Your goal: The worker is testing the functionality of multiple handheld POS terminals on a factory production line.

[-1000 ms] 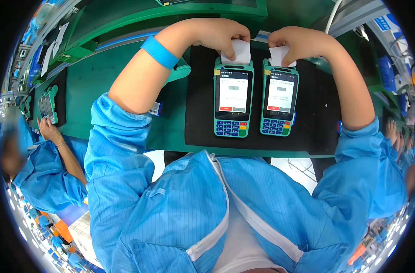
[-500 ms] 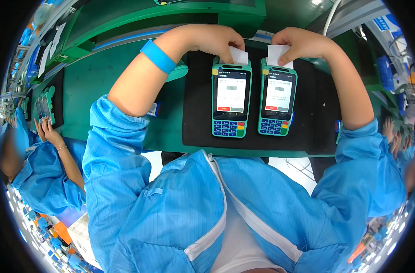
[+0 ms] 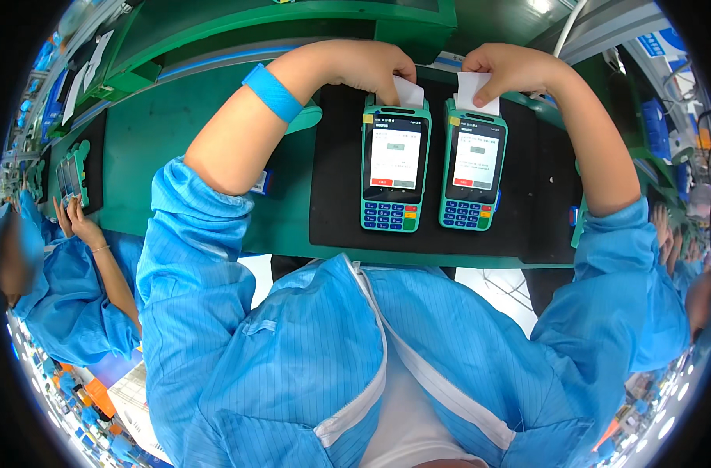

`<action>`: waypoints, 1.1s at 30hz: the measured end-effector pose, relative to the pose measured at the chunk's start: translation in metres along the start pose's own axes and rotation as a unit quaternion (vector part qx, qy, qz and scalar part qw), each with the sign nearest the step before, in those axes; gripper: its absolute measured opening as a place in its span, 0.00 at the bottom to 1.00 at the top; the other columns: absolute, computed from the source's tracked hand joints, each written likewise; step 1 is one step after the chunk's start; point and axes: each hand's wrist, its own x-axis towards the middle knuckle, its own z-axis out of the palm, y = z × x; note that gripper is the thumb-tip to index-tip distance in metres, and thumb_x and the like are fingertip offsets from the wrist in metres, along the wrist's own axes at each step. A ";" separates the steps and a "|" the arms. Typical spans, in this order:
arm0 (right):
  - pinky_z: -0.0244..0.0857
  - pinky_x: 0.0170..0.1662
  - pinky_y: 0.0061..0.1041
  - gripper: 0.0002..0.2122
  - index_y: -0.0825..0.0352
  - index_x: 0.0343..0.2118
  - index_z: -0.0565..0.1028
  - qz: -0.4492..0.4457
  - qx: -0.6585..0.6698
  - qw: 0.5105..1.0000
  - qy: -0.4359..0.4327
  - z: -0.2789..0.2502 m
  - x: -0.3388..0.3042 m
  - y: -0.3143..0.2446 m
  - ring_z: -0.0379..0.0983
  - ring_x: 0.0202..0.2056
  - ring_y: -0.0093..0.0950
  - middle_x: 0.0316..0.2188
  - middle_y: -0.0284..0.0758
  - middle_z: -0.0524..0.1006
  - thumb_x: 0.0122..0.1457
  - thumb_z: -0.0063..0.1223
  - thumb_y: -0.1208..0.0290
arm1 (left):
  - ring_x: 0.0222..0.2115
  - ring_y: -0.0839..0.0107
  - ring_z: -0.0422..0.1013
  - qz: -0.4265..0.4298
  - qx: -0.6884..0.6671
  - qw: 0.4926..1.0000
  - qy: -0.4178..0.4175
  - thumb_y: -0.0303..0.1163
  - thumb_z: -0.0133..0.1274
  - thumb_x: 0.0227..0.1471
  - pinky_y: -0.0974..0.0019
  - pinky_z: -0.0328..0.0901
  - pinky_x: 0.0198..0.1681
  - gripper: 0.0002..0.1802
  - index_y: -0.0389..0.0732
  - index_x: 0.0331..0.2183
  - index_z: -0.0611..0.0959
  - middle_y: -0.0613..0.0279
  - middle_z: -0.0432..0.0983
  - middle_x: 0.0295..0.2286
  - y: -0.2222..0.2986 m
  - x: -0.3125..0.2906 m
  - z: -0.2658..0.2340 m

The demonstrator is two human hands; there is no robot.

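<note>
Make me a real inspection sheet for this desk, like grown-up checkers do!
Surface: green tabletop under a flat black rectangular mat.
Job's things: two teal-edged rectangular keypad terminals, side by side on the mat: left terminal and right terminal, both lit up. White paper at the top of each: left strip, right strip.
Clutter: small blue-and-white box, partly hidden; rounded teal part, also partly hidden.
Hands: left hand pinches the left strip; right hand pinches the right strip.
Cables: white cable, upper right.
Surroundings: at left, a co-worker's hand near another teal terminal; blurred hands far right.
</note>
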 end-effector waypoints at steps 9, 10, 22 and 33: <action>0.69 0.39 0.26 0.19 0.70 0.39 0.77 0.049 -0.055 0.996 -0.042 -0.003 0.002 -0.012 0.76 0.37 0.28 0.35 0.40 0.78 0.40 0.63 0.73 | 0.34 0.67 0.73 0.009 0.012 1.000 0.015 0.35 0.62 0.36 0.67 0.68 0.36 0.31 0.37 0.47 0.78 0.55 0.77 0.37 0.002 -0.002 0.002; 0.69 0.39 0.26 0.18 0.70 0.38 0.77 0.048 -0.043 0.997 -0.052 -0.003 0.002 -0.013 0.76 0.36 0.28 0.34 0.39 0.78 0.40 0.63 0.73 | 0.35 0.67 0.73 0.008 0.016 1.000 0.017 0.35 0.62 0.36 0.67 0.68 0.37 0.31 0.37 0.47 0.78 0.55 0.77 0.37 0.002 -0.001 0.002; 0.67 0.30 0.27 0.13 0.70 0.33 0.79 0.026 -0.188 0.980 -0.057 0.011 0.016 -0.012 0.75 0.28 0.26 0.24 0.35 0.78 0.41 0.61 0.73 | 0.37 0.65 0.73 0.012 -0.003 1.000 0.026 0.33 0.62 0.36 0.66 0.67 0.40 0.29 0.35 0.45 0.79 0.54 0.78 0.37 -0.002 0.001 0.004; 0.64 0.36 0.23 0.09 0.70 0.32 0.76 0.023 -0.075 0.996 -0.047 0.013 0.024 0.014 0.71 0.30 0.24 0.26 0.32 0.76 0.46 0.56 0.74 | 0.36 0.66 0.72 0.006 -0.075 0.996 0.056 0.30 0.58 0.42 0.67 0.66 0.40 0.22 0.34 0.42 0.79 0.54 0.77 0.36 -0.009 0.007 0.008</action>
